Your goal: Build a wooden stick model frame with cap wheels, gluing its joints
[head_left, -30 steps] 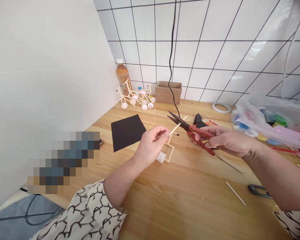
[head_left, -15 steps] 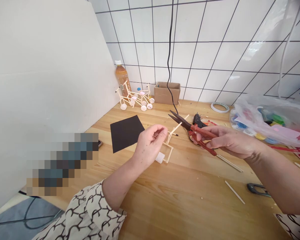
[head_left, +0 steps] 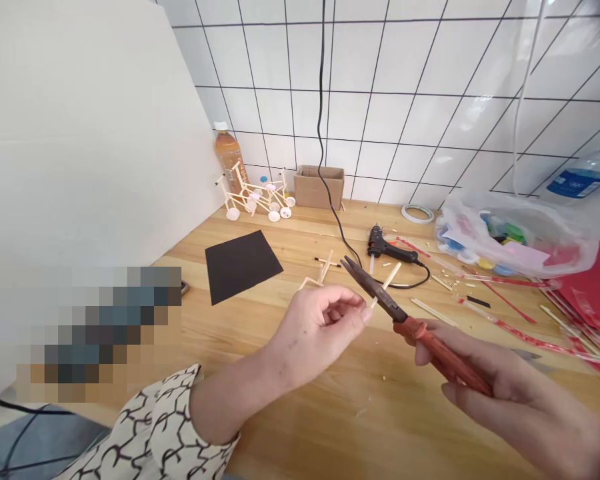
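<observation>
- Centre of the frame, here's the thin wooden stick (head_left: 393, 273), slanting up to the right across the scissors (head_left: 379, 291); whether it's truly between both blades, I can't tell.
- Left hand (head_left: 325, 327), lower centre: thumb and forefinger pinching the stick's near end, and those tips sit close to the blades! If the scissors slid down the stick, skin could get nicked.
- Right hand (head_left: 495, 383), lower right: wrapped round the red handles, blades pointing up and left. An uneven squeeze might twist the stick and splinter it or leave a crooked cut.
- Far end unsupported! A sudden snip could fling it towards the glue gun (head_left: 380, 245), right of centre.
- Just behind the left hand, the small stick frame (head_left: 324, 272), partly hidden; a careless knuckle could knock it askew.
- And the gun's black cord (head_left: 411, 287) loops behind the blades; a wide sweep might snag it.
</observation>
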Tool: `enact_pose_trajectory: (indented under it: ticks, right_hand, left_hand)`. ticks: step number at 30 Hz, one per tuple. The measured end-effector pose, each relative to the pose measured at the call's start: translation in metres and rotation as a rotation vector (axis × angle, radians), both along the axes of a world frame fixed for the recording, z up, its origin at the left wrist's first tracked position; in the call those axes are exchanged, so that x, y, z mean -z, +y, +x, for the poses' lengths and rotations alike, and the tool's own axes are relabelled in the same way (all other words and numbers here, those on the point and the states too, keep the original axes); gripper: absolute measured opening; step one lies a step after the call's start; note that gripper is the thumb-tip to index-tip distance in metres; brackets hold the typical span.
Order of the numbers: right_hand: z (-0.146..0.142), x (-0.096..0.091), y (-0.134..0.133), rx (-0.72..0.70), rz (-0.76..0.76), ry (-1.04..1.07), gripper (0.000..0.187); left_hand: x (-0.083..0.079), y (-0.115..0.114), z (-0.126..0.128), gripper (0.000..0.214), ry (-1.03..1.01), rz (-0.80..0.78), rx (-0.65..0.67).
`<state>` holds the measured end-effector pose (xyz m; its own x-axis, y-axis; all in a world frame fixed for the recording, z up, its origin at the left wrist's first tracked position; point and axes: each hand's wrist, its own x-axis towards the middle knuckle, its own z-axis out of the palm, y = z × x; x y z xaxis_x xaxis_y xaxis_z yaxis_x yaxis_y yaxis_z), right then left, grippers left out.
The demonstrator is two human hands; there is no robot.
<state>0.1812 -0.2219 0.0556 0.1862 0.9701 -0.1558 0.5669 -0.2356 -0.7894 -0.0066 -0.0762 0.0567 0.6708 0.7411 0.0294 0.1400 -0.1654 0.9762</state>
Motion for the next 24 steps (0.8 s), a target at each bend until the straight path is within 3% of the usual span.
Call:
enact_pose_trajectory:
  ticks: [4,10,19,24]
  right_hand:
    - [-0.006,0.011,-0.007,-0.051,-0.042,0.074,0.061]
    - [-0.004,0.025,-0.009,-0.055,-0.040,0.138,0.062]
    - [0.010,0.048,-0.024,-0.037,-0.067,0.012,0.063]
    - [0.006,0.049,-0.023,-0.051,-0.017,-0.069,0.064]
  left_hand:
    - [0.004,-0.001,0.002,0.015,0.029,-0.180,0.111]
    - [0.014,0.002,0.006,0.018,0.005,-0.329,0.100]
    - [0.022,0.001,0.011,0.020,0.009,-0.446,0.111]
    - [0.023,0.000,0.012,0.018,0.000,-0.477,0.106]
